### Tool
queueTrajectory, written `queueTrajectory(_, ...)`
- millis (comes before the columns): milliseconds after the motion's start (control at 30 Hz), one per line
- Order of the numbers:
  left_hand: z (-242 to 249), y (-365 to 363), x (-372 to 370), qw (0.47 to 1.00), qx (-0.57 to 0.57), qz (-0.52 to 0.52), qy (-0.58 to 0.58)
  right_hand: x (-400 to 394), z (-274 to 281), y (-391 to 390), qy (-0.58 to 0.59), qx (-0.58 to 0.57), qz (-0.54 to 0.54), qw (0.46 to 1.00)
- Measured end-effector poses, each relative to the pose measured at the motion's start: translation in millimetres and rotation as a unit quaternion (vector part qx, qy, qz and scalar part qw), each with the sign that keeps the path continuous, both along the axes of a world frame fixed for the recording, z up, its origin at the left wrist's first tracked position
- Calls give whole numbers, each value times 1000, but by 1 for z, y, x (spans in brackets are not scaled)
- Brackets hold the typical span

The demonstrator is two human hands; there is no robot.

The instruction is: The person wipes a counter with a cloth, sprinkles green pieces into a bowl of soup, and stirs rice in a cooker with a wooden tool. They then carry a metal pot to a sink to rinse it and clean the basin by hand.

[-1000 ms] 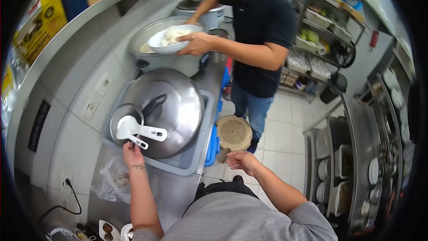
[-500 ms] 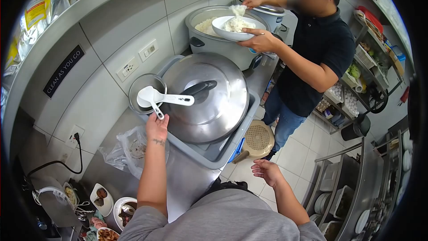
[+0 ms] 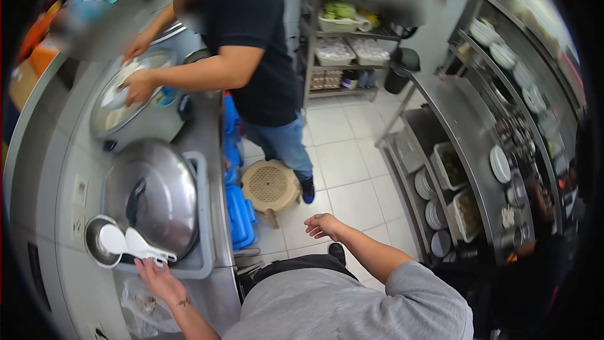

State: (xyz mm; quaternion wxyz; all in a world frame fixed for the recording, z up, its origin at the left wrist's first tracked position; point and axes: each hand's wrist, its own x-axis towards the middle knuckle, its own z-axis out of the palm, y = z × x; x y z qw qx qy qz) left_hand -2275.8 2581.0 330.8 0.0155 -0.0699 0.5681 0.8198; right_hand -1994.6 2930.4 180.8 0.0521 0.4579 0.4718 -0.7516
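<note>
My left hand point(image 3: 162, 283) is palm up with its fingers apart, the fingertips beside the handles of two white rice paddles point(image 3: 143, 245). Those paddles rest across a small steel bowl point(image 3: 94, 249) and the edge of a grey tub. A large domed steel lid point(image 3: 165, 198) with a black handle lies in the grey tub point(image 3: 204, 214). Below the tub, a clear plastic bag point(image 3: 141, 308) sits near my left wrist. My right hand point(image 3: 322, 225) hangs over the tiled floor, fingers loosely apart, holding nothing.
A co-worker point(image 3: 255, 38) in a dark shirt holds a white bowl point(image 3: 115, 97) over a large rice cooker point(image 3: 141, 127). On the floor stand a beige stool point(image 3: 270, 184) and blue containers point(image 3: 239, 217). Steel shelving point(image 3: 456, 126) with plates and tubs lines the right side.
The view has swung to the right, so the counter now lies farther left. The co-worker bends lower over the cooker, with the white bowl lowered and tilted. Both my hands remain open.
</note>
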Motion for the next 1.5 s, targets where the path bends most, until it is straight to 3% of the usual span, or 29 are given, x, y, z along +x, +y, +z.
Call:
queueTrajectory(67, 22, 43, 24, 1000, -10, -5, 24, 40, -17, 11, -25, 2, -18, 1000)
queueTrajectory(200, 26, 123, 65, 985, -54, -123, 111, 146, -84, 47, -148, 65, -18, 987)
queueTrajectory(233, 22, 144, 78, 981, -51, -153, 104, 176, -101, 56, -198, 134, 19, 971)
queueTrajectory(267, 21, 168, 94, 977, -46, -184, 98, 214, -127, 70, -240, 224, 146, 933)
queueTrajectory(300, 22, 195, 117, 975, -36, -201, 85, 254, -145, 80, -257, 379, 266, 848)
queueTrajectory(367, 7, 244, 153, 957, -25, -280, 69, 346, -219, 96, -291, 501, 344, 739)
queueTrajectory(433, 2, 294, 201, 929, -41, -364, 53, 426, -239, 107, -314, 497, 371, 719)
queueTrajectory(500, 3, 344, 248, 881, -65, -466, 42, 469, -192, 106, -434, 277, 223, 828)
queueTrajectory(567, -21, 389, 280, 788, -78, -603, 95, 527, -205, 100, -446, 227, 168, 849)
queueTrajectory(633, -79, 435, 301, 679, -133, -702, 169, 558, -206, 88, -454, 173, 105, 868)
queueTrajectory(700, -174, 465, 302, 585, -233, -747, 215, 575, -180, 68, -482, 166, 127, 851)
queueTrajectory(767, -289, 461, 267, 427, -422, -739, 304, 590, -230, 39, -463, 152, 20, 873)
queueTrajectory(800, -297, 455, 255, 220, -552, -748, 296, 599, -250, 20, -439, 151, -61, 884)
queueTrajectory(900, -301, 412, 216, 157, -628, -716, 264, 572, -207, -15, -434, 138, -85, 886)
queueTrajectory(1067, -311, 451, 182, 108, -639, -732, 212, 524, -183, -101, -435, 69, -182, 879)
queueTrajectory(1133, -322, 500, 177, 75, -631, -736, 232, 507, -188, -146, -484, 146, -58, 861)
queueTrajectory(1200, -342, 558, 182, 24, -617, -730, 294, 483, -170, -183, -478, 136, -81, 864)
queueTrajectory(1267, -354, 635, 210, -89, -555, -686, 463, 464, -151, -223, -470, 134, -107, 866)
queueTrajectory(1300, -349, 671, 239, -146, -503, -644, 558, 453, -154, -245, -456, 94, -217, 858)
queueTrajectory(1367, -353, 741, 312, -192, -426, -550, 692, 432, -133, -265, -453, -6, -288, 844)
queueTrajectory(1400, -341, 755, 356, 76, -455, -729, 505, 424, -125, -276, -453, -54, -321, 830)
queueTrajectory(1433, -316, 761, 410, 310, -422, -818, 239, 406, -120, -295, -465, -84, -349, 809)
queueTrajectory(1467, -297, 762, 456, 266, -402, -835, 266, 395, -145, -324, -497, -31, -245, 832)
queueTrajectory(1500, -278, 758, 500, 288, -362, -856, 232, 376, -168, -349, -545, -13, -343, 765)
